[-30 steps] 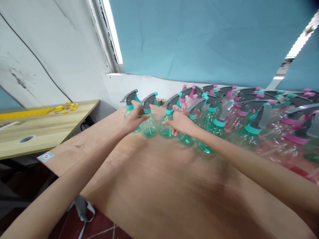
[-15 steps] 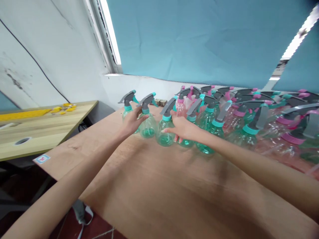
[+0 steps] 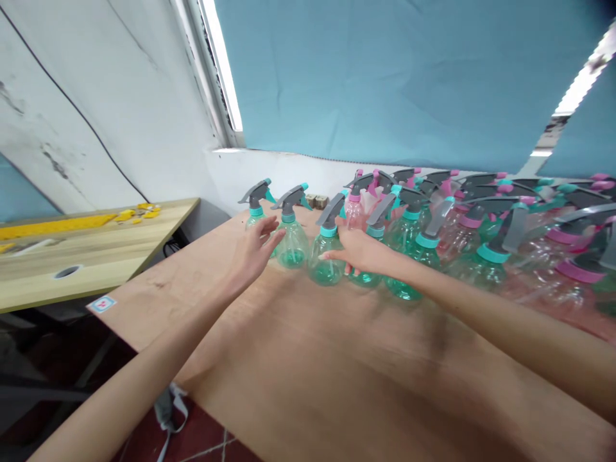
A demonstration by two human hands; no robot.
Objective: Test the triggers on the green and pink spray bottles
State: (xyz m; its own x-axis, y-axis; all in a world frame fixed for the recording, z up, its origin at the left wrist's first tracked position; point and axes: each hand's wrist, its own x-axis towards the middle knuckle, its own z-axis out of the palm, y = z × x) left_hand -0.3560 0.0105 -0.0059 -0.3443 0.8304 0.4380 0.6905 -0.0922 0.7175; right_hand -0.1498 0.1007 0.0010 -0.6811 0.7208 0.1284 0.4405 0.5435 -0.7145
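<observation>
The surface [image 3: 308, 359] already carries a crowd of bottles [image 3: 481, 244] right of the third bottle [image 3: 327, 256], with bare board in front. Right hand [image 3: 359, 251] rests on that clear teal bottle, fingers loosely curved around it; left hand [image 3: 253, 253] hovers left, fingers apart, by a second bottle [image 3: 291, 240]

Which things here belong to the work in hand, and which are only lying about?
In hand:
- left hand, open beside the second teal spray bottle
- right hand, resting on the third teal spray bottle
- the crowd of teal and pink spray bottles on the brown table

Lying about:
- yellow pieces on the side desk
- blue curtain
</observation>
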